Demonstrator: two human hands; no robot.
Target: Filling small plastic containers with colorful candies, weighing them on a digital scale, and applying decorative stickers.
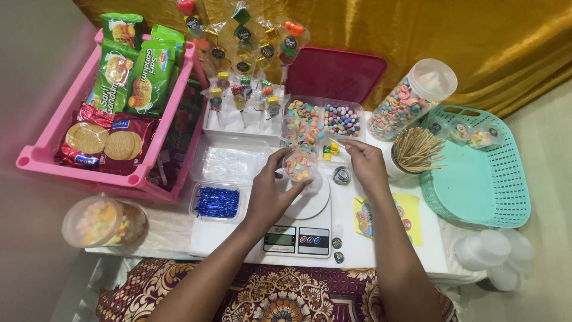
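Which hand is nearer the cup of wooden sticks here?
Right. The right hand is just left of the cup of wooden sticks, a short gap away. The left hand is farther left, holding a small clear candy cup over the scale.

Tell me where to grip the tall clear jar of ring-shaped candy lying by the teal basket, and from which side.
Grip the clear jar around the middle of its round body, coming from above. It lies tilted with its lid toward the gold curtain, and the stick cup and teal basket crowd its lower end.
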